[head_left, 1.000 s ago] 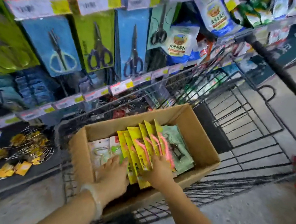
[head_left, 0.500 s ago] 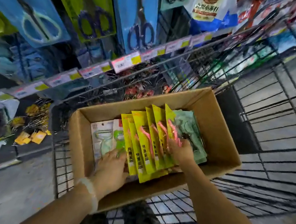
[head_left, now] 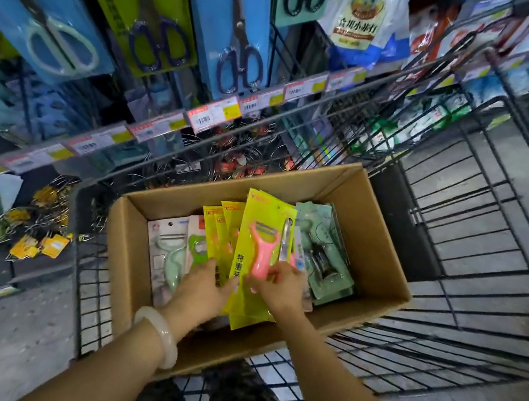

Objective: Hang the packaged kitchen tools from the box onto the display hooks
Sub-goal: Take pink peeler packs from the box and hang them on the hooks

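Shop shelving hung with packaged scissors (head_left: 234, 32) fills the upper frame; a cardboard box (head_left: 383, 253) sits in a wire trolley (head_left: 493, 236) at centre. The right hand (head_left: 280, 289) pinches the front yellow peeler pack (head_left: 261, 234), and the left hand (head_left: 204, 288) grips the fanned packs behind it. Lifting that loose fan by its lower edges could likely let cards slide out and fall.

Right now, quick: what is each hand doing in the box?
Left hand: fingers on the yellow packets behind the front one; grip cannot be told.
Right hand: pinching the front yellow peeler packet.
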`<state>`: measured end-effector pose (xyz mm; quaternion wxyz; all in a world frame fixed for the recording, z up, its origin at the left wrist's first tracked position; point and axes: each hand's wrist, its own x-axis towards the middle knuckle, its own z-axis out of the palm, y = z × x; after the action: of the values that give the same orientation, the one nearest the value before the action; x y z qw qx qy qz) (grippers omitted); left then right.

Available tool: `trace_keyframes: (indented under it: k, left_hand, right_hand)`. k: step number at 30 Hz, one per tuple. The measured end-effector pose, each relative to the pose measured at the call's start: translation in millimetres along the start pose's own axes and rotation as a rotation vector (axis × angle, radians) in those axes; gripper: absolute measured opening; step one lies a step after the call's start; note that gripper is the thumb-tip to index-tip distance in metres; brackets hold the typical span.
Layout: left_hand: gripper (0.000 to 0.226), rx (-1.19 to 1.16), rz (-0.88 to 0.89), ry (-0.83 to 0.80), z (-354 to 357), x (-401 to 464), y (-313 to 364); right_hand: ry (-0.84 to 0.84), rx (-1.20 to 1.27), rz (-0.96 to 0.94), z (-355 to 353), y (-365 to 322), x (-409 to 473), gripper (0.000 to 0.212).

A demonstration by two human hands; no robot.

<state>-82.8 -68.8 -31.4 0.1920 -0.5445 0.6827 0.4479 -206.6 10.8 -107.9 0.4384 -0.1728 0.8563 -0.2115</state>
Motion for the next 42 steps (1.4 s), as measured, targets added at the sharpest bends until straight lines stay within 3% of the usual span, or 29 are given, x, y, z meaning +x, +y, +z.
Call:
trace_keyframes:
  k: [5,9,11,13,15,17,19,21,23,26,33,38,42]
  left_hand:
    - [0.061,-0.577,-0.148,0.068,9.5,6.3,3.3]
    - [0.103,-0.694,-0.175,0.278,13.2,12.7,-12.6]
    - [0.097,-0.713,-0.219,0.312,5.3,11.6,-17.2]
    - [0.093,-0.721,-0.277,0.320,-0.5,8.0,-19.6]
    - [0.104,-0.721,-0.248,0.349,2.6,10.3,-26.4]
    - [0.094,-0.701,-0.225,0.360,6.2,10.6,-32.3]
    - [0.067,-0.681,-0.200,0.365,5.7,8.3,-34.4]
    - [0.056,-0.673,-0.169,0.374,3.9,7.5,-37.1]
    - [0.051,-0.697,-0.146,0.383,0.0,3.8,-38.7]
    - [0.034,-0.721,-0.109,0.423,-8.4,-4.0,-36.4]
    - [0.043,-0.719,-0.084,0.436,-11.4,-13.0,-44.6]
    - [0.050,-0.717,-0.050,0.445,-19.0,-17.7,-52.6]
    - [0.041,-0.773,0.030,0.464,-36.1,-34.7,-65.0]
  right_hand:
    - [-0.023,0.024,-0.147,7.9,-11.5,-41.6,0.047]
    - [-0.178,0.133,-0.279,3.7,-24.7,-54.2,0.032]
    - [-0.204,0.281,-0.254,-7.1,-30.4,-50.6,0.025]
    - [-0.075,0.379,-0.180,-21.3,-33.2,-39.4,0.024]
    - [0.119,0.345,-0.072,-32.6,-27.4,-19.7,0.032]
    - [0.157,0.283,0.073,-38.6,-16.1,0.7,0.055]
    - [0.079,0.235,0.223,-40.1,-5.4,15.7,0.079]
    - [-0.024,0.191,0.309,-37.5,3.5,27.5,0.088]
    - [-0.099,0.132,0.322,-32.2,6.2,33.5,0.078]
    - [-0.061,0.082,0.313,-25.4,8.0,40.4,0.064]
    - [-0.024,-0.039,0.351,-20.1,-1.5,31.8,0.089]
    - [-0.054,0.173,0.338,-24.4,-11.6,7.8,0.091]
    - [-0.027,0.344,0.239,-22.6,-21.2,-21.3,0.058]
